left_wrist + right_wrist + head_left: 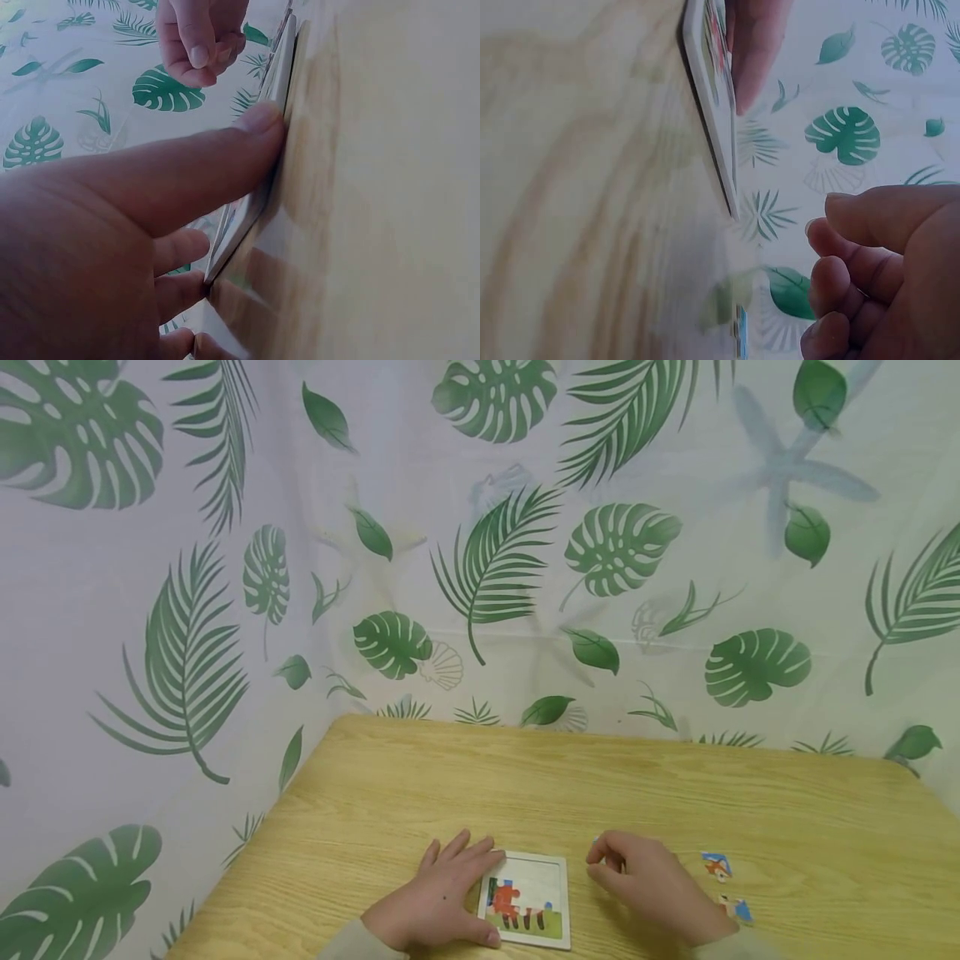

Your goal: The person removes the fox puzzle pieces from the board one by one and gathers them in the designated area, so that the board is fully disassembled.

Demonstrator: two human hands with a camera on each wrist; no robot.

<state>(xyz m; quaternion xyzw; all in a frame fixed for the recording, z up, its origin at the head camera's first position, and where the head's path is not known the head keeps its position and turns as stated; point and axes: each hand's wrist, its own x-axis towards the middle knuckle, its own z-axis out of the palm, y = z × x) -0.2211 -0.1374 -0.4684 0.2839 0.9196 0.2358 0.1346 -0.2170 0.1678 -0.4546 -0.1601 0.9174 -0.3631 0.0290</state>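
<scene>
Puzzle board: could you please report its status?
Left hand touching puzzle board. Right hand raised, seemingly empty. Board partly filled. Loose pieces farther right, not blocking.

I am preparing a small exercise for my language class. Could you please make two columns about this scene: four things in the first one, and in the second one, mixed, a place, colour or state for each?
1. Left hand
2. Right hand
3. Puzzle tray
4. Table

A. Yellowish wood grain
B. To the right of the tray, fingers curled, no piece visible in them
C. White border, only partly filled with pieces
D. Touching the tray's left side

Right pairs: 1-D, 2-B, 3-C, 4-A
</scene>
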